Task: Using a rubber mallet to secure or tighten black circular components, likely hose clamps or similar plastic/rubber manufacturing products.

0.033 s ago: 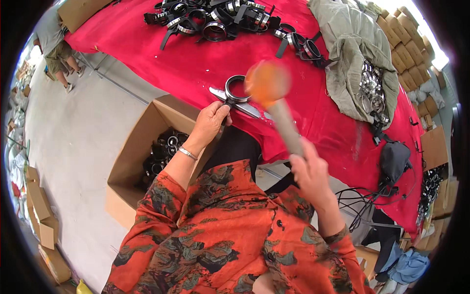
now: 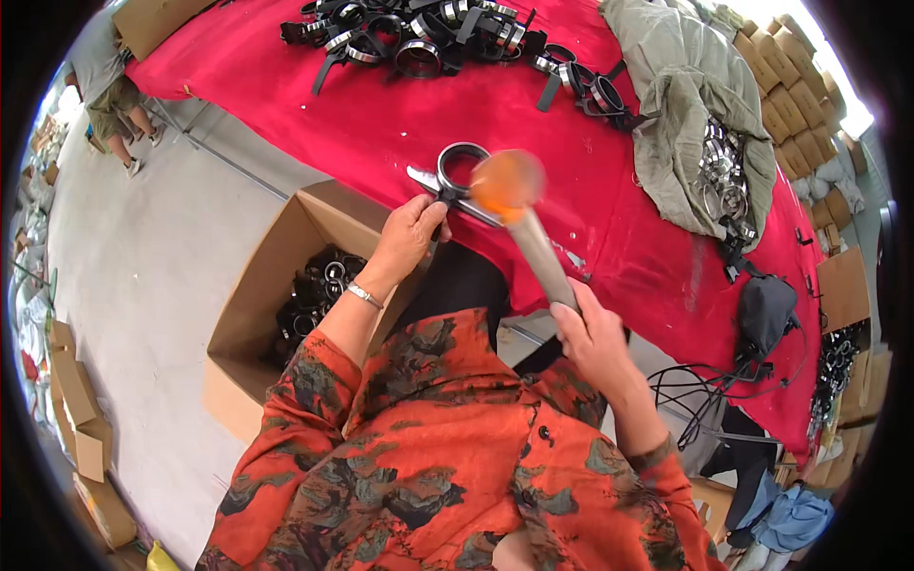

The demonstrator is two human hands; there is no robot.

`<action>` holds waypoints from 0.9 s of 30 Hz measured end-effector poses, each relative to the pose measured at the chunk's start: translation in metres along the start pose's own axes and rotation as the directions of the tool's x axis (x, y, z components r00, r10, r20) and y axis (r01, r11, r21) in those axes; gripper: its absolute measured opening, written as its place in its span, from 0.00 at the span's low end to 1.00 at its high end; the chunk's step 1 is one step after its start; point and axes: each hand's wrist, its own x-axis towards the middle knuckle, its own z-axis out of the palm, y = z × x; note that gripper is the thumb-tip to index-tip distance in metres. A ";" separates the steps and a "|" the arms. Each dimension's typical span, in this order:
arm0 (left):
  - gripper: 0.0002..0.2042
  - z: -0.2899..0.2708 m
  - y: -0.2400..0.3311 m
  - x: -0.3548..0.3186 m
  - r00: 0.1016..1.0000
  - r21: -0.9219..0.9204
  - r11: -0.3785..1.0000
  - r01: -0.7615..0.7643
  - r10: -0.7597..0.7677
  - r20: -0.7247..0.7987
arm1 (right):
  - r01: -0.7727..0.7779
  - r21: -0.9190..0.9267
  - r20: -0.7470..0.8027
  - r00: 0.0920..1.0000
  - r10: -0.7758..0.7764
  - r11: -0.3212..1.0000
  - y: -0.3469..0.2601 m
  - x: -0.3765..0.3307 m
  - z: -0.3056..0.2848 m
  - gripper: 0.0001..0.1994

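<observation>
Nothing has shifted since the earlier frame. Metal ring clamp [image 2: 464, 176] lies at the red table's [image 2: 381, 133] near edge, pinned by left hand [image 2: 409, 236]. Right hand [image 2: 592, 335] grips the mallet [image 2: 509, 186], its blurred orange head at the clamp's three o'clock. Cardboard box [image 2: 276, 276] at eight o'clock.

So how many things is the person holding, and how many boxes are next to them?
Orange-headed mallet, in the right hand: 1
Metal ring part, held by the left hand: 1
Open cardboard box beside the person: 1
Total: 3
</observation>
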 end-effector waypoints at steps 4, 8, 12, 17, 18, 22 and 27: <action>0.13 0.000 0.000 -0.004 1.000 -0.010 1.000 0.023 -0.023 0.000 | -0.313 0.223 0.126 0.948 0.291 0.923 -0.025 0.006 -0.020 0.21; 0.13 0.000 -0.012 -0.006 0.999 -0.070 0.997 -0.015 0.013 -0.040 | -0.065 0.294 0.069 0.997 0.046 0.954 -0.055 0.018 -0.024 0.20; 0.14 0.006 -0.012 0.000 0.998 -0.073 0.996 -0.054 0.052 -0.040 | 0.158 -0.042 0.037 0.987 -0.156 0.987 -0.056 0.041 0.002 0.19; 0.14 0.006 0.003 -0.004 0.995 -0.024 0.999 0.028 -0.030 -0.090 | 0.051 -0.027 0.253 0.966 -0.043 0.998 -0.064 0.078 0.009 0.19; 0.14 0.005 0.000 -0.004 0.994 -0.028 0.999 0.027 -0.030 -0.104 | -0.059 0.043 0.288 0.956 0.044 0.997 -0.072 0.082 0.006 0.19; 0.14 0.004 -0.009 -0.003 0.997 -0.086 0.996 -0.009 0.003 -0.072 | 0.070 0.150 0.019 0.997 -0.073 0.986 -0.082 0.082 -0.009 0.18; 0.16 0.004 -0.004 -0.002 0.996 0.020 0.999 -0.039 0.041 -0.078 | -0.397 0.065 0.254 0.894 0.369 0.916 -0.041 0.106 -0.008 0.19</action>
